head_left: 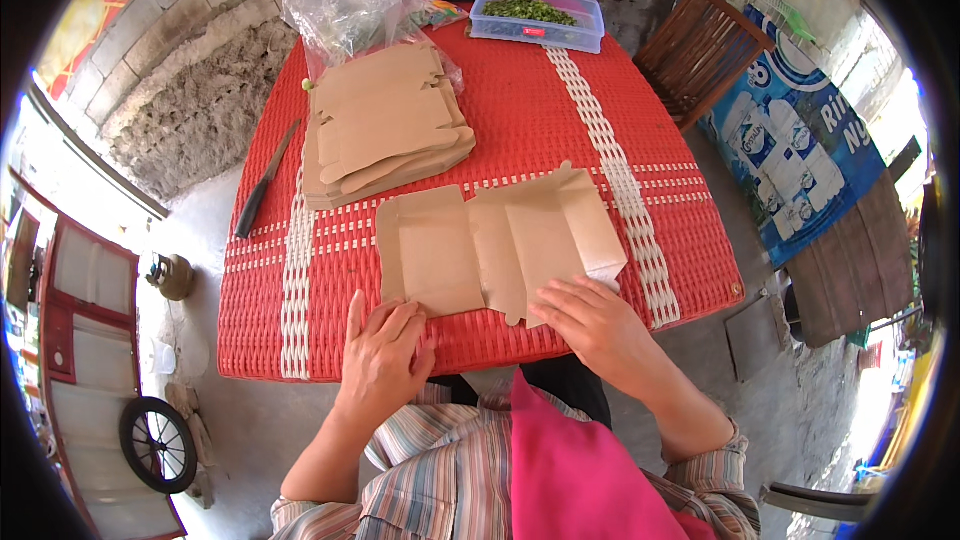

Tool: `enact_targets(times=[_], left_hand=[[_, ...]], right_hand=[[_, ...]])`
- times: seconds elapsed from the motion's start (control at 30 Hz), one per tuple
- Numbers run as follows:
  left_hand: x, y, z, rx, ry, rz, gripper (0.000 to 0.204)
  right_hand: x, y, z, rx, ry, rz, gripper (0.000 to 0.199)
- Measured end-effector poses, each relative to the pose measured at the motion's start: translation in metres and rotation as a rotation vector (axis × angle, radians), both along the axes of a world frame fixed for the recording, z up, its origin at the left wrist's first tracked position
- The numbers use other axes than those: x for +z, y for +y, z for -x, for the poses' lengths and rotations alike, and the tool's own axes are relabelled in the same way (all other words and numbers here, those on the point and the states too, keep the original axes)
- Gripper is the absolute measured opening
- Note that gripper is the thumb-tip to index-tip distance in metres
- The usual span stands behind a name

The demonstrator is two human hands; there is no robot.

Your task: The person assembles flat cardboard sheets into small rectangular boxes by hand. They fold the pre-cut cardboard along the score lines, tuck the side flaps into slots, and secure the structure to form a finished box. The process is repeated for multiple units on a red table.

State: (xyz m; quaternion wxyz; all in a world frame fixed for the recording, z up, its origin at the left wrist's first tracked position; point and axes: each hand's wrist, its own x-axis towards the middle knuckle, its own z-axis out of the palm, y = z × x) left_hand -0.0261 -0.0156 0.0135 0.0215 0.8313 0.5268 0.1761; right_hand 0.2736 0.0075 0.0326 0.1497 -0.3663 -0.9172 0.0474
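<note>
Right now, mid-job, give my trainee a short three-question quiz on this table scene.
1. True or false: both hands press on the flat cardboard box blank.
2. What lies left of the stack of box blanks? A) knife B) spoon C) scissors
3. What does the clear plastic container at the far edge hold?

Key: 1. True: left hand and right hand rest on its near edge. 2. A, the knife. 3. Chopped greens.
</note>
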Motion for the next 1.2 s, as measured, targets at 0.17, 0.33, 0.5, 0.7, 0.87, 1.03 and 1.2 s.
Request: enact_targets(times=[0.17, 0.33, 0.5, 0.7, 0.87, 1.03, 1.2], left_hand=[[0.003, 0.009, -0.037, -0.087, -0.101, -0.030, 0.042], [-0.006, 0.025, -0.055, -0.256, -0.115, -0.097, 0.040], [-0.004, 0.038, -0.055, -0.324, -0.134, -0.021, 0.045], [-0.006, 0.040, -0.057, -0.305, -0.218, -0.014, 0.048], [-0.012, 0.039, -0.055, -0.305, -0.218, -0.024, 0.045], [-0.011, 0.039, -0.055, -0.304, -0.262, 0.003, 0.042], [-0.011, 0.041, -0.051, -0.301, -0.299, 0.051, 0.044]], right_hand=[[-0.011, 0.003, 0.003, 0.029, 0.080, -0.007, 0.036], [-0.003, 0.009, 0.004, -0.029, 0.235, 0.243, 0.035], [-0.007, 0.038, 0.005, -0.139, 0.397, 0.364, 0.029], [-0.024, 0.056, 0.015, -0.246, 0.314, 0.003, 0.024], [-0.028, 0.038, 0.014, -0.170, 0.091, 0.047, 0.028], [-0.035, 0.003, 0.015, -0.151, 0.097, -0.088, 0.032], [-0.034, -0.003, 0.004, -0.143, 0.114, -0.043, 0.035]])
